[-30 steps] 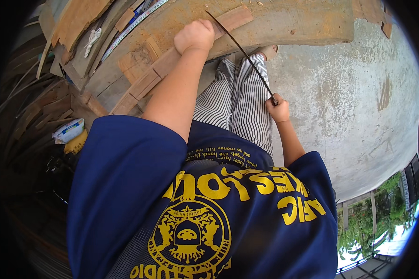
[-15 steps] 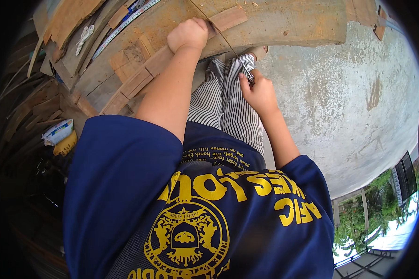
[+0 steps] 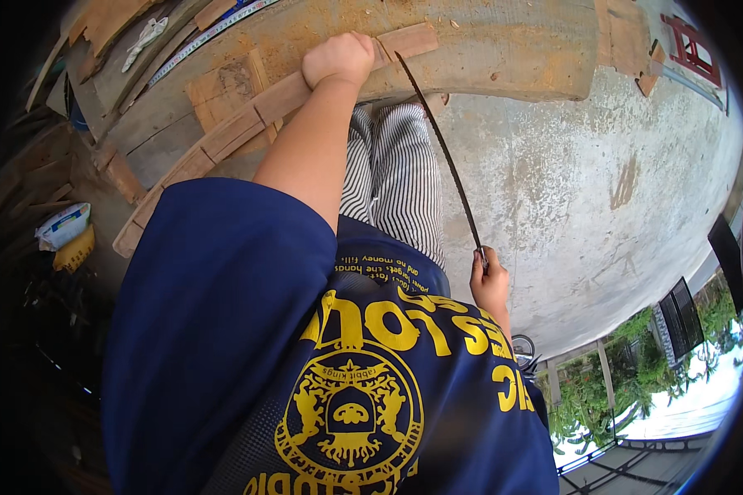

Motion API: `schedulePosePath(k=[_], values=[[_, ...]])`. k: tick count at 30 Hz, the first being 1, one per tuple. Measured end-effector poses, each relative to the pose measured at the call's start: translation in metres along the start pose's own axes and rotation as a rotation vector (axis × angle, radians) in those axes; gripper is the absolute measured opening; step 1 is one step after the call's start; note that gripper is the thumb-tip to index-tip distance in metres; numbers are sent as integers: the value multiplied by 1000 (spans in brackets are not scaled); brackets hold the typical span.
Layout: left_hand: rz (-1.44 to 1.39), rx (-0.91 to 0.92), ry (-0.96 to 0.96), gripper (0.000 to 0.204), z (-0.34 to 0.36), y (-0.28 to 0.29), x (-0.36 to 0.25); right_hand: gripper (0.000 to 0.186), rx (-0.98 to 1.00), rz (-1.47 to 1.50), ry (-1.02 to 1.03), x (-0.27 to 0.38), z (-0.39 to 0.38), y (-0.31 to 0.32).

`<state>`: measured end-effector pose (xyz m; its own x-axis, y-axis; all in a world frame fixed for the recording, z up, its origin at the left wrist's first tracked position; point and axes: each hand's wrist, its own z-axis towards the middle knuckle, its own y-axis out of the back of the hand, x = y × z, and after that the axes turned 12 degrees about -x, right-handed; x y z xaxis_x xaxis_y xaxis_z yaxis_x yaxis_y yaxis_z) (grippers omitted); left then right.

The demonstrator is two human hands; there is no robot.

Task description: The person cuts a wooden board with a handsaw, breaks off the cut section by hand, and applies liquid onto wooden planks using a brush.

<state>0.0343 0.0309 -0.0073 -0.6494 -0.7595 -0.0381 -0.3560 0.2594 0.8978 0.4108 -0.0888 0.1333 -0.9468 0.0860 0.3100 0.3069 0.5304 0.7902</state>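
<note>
My left hand point(image 3: 338, 59) is closed in a fist over a long narrow wooden strip point(image 3: 223, 134), which lies across a wide, thick board point(image 3: 520, 49). The strip's far end point(image 3: 411, 39) sticks out to the right of that fist. Down at the right, my right hand point(image 3: 490, 285) is wrapped around the handle of a hand saw. The long, thin, dark saw blade point(image 3: 450, 157) slants up and left from it, its tip close to the strip's near edge. Whether the tip touches the wood I cannot tell. Most of the handle is hidden by my fingers.
A tape measure point(image 3: 202, 43) lies stretched along the boards at upper left, beside a crumpled white cloth point(image 3: 146, 43). Wood offcuts crowd the left side, near a white bag point(image 3: 63, 226). Worn concrete floor point(image 3: 578, 198) spreads to the right. A red metal frame point(image 3: 692, 51) stands at far right.
My right hand has pulled back toward my body and to the right, drawing the saw from across the strip to its near side. My left hand still grips the strip.
</note>
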Motion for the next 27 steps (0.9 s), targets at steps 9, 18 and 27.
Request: schedulePosePath(k=[9, 18, 27], values=[[-8, -23, -26, 51, -2, 2, -6, 19, -176, 257, -231, 30, -39, -24], [65, -39, -22, 50, 0, -6, -11, 22, -206, 239, -290, 34, -33, -19], [108, -68, -22, 51, 2, -11, -15, 29, -129, 273, -260, 65, 7, -10]])
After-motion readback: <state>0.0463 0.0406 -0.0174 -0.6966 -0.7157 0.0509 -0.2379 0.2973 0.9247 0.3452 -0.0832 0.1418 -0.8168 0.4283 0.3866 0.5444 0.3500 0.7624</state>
